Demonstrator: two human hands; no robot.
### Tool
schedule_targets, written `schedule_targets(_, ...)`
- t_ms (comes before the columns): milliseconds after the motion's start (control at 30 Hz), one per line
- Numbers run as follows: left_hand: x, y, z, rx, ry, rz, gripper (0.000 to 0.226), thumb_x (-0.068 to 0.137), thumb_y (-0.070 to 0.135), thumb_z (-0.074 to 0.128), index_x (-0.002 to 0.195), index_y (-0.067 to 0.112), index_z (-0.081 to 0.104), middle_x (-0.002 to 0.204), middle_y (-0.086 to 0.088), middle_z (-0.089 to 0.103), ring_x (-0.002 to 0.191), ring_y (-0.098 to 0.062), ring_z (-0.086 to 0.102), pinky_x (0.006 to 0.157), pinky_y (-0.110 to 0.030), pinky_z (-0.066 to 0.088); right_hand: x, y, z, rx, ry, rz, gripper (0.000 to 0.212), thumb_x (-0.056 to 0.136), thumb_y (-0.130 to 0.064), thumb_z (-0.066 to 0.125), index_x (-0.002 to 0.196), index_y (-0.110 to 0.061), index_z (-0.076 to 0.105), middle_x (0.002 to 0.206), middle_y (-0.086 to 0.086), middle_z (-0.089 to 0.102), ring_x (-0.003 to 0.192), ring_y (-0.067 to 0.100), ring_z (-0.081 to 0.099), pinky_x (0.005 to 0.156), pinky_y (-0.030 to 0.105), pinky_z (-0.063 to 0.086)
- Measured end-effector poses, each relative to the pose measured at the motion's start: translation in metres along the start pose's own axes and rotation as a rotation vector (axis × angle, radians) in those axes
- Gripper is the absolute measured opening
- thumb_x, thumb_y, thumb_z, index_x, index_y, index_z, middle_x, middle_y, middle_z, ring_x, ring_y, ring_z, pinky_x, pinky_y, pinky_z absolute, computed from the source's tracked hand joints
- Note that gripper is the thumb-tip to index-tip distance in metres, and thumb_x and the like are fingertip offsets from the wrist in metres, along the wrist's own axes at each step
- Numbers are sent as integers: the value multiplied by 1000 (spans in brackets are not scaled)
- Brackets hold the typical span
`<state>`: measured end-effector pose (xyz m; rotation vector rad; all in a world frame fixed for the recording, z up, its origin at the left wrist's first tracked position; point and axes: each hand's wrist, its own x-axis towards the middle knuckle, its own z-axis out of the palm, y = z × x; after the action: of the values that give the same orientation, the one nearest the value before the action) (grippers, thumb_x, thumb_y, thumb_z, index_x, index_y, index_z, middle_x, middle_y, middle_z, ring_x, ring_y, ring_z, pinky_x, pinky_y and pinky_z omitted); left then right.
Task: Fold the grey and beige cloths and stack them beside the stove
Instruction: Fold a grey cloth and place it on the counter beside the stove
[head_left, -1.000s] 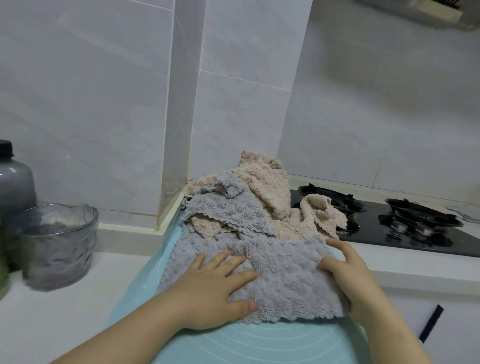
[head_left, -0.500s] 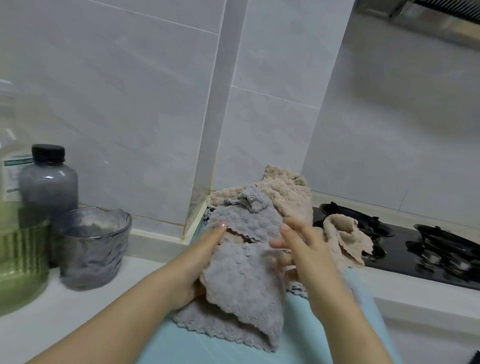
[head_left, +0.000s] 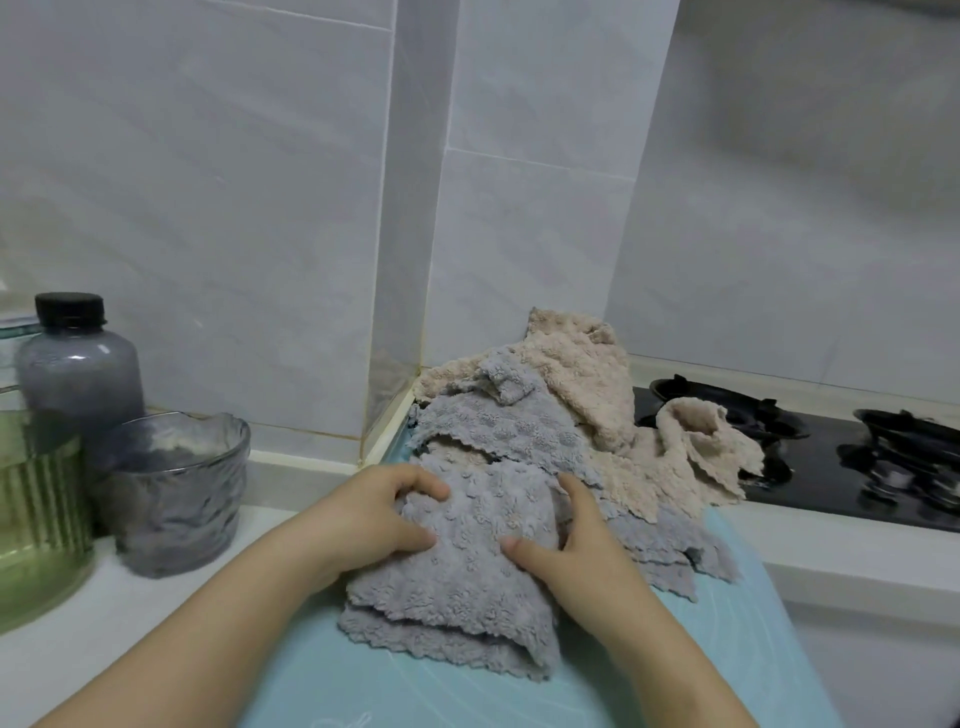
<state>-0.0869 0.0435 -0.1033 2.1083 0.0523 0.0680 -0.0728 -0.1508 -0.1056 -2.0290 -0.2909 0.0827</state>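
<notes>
A folded grey cloth (head_left: 467, 582) lies on the light blue mat (head_left: 395, 691) in front of me. My left hand (head_left: 374, 514) grips its left edge with curled fingers and thumb. My right hand (head_left: 566, 545) holds its right side, thumb on top and fingers tucked into the fold. Behind it sits a loose heap: another grey cloth (head_left: 498, 426) draped over beige cloths (head_left: 587, 374). One beige cloth (head_left: 701, 457) spills onto the black stove (head_left: 831, 467).
At the left stand a smoky glass bowl (head_left: 176, 488), a grey bottle with a black cap (head_left: 78, 364) and a green ribbed glass container (head_left: 36, 514). Tiled walls form a corner behind the heap. The white counter edge (head_left: 857, 577) runs right below the stove.
The grey cloth went from flat to folded over and now lies pressed on the mat. Both hands came down from the lifted fold and now hold its two sides.
</notes>
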Motion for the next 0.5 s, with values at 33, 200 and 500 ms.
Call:
schedule_targets(33, 0, -1, -1, 46, 0, 3, 33, 77, 6, 71, 90, 34, 60, 120, -1, 56, 94, -15, 58, 72, -21, 48, 0, 0, -1, 20, 4, -3, 83, 84, -33, 67, 146, -34, 13, 147, -6, 35, 111, 12, 45, 95, 28, 36)
schedule_targets(200, -5, -2, -5, 435, -29, -9, 31, 81, 27, 67, 106, 31, 50, 112, 0, 53, 95, -17, 58, 83, -27, 46, -1, 2, 4, 48, -21, -19, 82, 84, -42, 63, 147, -35, 10, 152, -7, 27, 134, 15, 35, 103, 30, 31)
schedule_targets(500, -10, 5, -2, 340, -11, -63, 71, 82, 56, 57, 139, 33, 22, 122, -1, 56, 97, -17, 54, 82, -25, 43, -4, -2, 10, 350, -50, -84, 75, 85, -1, 61, 134, -47, 28, 128, -1, 53, 95, 20, 67, 77, 37, 58)
